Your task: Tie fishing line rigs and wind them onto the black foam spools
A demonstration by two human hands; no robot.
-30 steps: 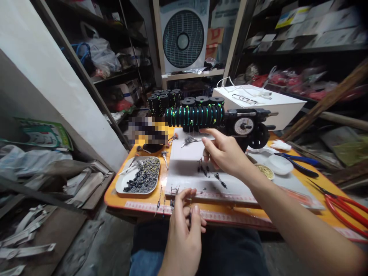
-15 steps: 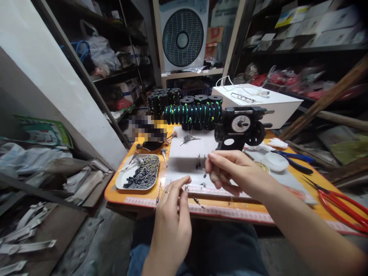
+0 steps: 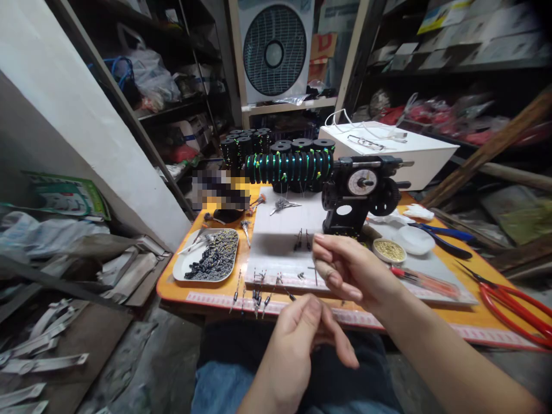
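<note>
My right hand (image 3: 347,270) is raised over the white board, thumb and fingers pinched together. What it holds is too small to make out; a thin dark piece (image 3: 316,275) shows beside its fingertips. Lower and nearer my lap, my left hand (image 3: 299,339) has thumb and forefinger pressed together, the other fingers loosely bent, and any content is hidden. Left of it, several small black weighted pieces with thin wire ends (image 3: 257,299) hang at the table's front edge. More small black pieces (image 3: 297,240) rest on the white board (image 3: 276,261).
A white tray (image 3: 176,270) of small dark parts stands left. Behind the board, a black winder (image 3: 362,192) carries ribbed spools (image 3: 288,167) with green line. To the right lie a dish of gold bits (image 3: 389,251), blue-handled pliers (image 3: 448,233) and red scissors (image 3: 509,310).
My left hand has moved right and down from the table edge, its fingers turning inward and uncovering the hanging black pieces. My right hand has shifted slightly down and right, still pinched.
</note>
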